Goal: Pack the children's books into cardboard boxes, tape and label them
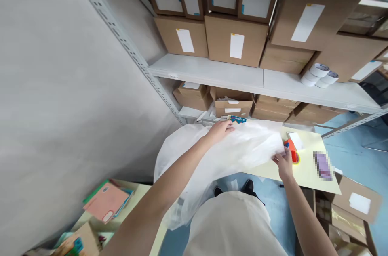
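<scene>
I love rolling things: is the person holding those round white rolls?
No, the round white rolls stand on the pale metal shelf, while the left hand and right hand are at the thin, translucent white sheet.

The left hand (220, 131) touched white sheeting (254, 147) over the table (307, 171); the right hand (283, 164) pinched its end beside an orange object (292, 149).

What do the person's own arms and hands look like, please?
The left arm and right arm are bare where they show: no sleeve, watch or bracelet. The left hand and right hand have no gloves. Rings cannot be told.
</scene>
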`<move>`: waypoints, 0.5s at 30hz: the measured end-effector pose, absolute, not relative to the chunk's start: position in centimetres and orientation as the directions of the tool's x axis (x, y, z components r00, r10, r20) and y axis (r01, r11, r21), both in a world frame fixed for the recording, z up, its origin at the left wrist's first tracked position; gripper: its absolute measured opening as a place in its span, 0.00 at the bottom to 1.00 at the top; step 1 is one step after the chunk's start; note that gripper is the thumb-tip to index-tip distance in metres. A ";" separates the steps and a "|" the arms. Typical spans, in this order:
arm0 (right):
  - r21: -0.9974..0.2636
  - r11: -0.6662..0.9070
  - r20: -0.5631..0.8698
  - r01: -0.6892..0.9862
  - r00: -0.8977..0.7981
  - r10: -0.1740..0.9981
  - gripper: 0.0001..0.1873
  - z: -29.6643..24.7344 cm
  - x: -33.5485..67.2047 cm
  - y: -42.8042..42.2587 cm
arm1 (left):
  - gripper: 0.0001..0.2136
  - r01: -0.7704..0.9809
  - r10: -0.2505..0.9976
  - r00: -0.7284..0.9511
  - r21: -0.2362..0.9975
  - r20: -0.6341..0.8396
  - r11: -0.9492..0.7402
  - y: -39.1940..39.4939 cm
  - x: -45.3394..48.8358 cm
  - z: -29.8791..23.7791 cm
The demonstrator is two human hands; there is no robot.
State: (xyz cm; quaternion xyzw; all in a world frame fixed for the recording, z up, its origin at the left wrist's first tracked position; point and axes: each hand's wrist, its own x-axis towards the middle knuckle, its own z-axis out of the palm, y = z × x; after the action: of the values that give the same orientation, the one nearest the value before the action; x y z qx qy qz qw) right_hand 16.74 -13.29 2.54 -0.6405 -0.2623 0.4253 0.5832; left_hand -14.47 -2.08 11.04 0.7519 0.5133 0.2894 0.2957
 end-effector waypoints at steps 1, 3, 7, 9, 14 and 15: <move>-0.971 -0.182 -0.236 -0.152 0.535 0.811 0.24 1.7 17.1 -14.1 | 0.05 0.635 0.939 0.298 0.698 0.173 -0.330 -1.8 -13.6 11.1; -0.966 -0.185 -0.256 -0.179 0.587 0.768 0.24 0.2 17.7 -15.4 | 0.08 0.678 0.916 0.275 0.617 0.291 -0.399 -2.1 -11.4 10.9; -0.938 -0.197 -0.339 -0.284 0.637 0.692 0.23 -3.1 18.6 -16.8 | 0.12 0.610 0.814 0.491 0.545 0.311 -0.576 -6.2 -6.0 8.2; -0.930 -0.212 -0.362 -0.301 0.639 0.678 0.22 -5.0 19.2 -17.1 | 0.12 0.527 0.716 0.679 0.569 0.165 -0.631 -8.5 -3.3 5.7; -0.925 -0.334 -0.373 -0.181 0.607 0.702 0.24 -10.2 21.5 -16.8 | 0.19 0.861 0.881 0.357 0.476 -0.310 -0.182 -9.7 0.3 -1.2; -0.922 -0.355 -0.374 -0.157 0.600 0.707 0.24 -11.1 22.1 -16.8 | 0.19 0.899 0.889 0.269 0.427 -0.371 -0.093 -9.5 0.6 -2.3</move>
State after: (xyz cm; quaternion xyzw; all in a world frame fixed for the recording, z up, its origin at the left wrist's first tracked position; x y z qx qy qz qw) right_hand 22.11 -16.82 -11.09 -0.7170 -0.1918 0.4041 0.5346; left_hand 0.57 -9.45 -2.33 0.7392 0.6047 -0.0088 0.2964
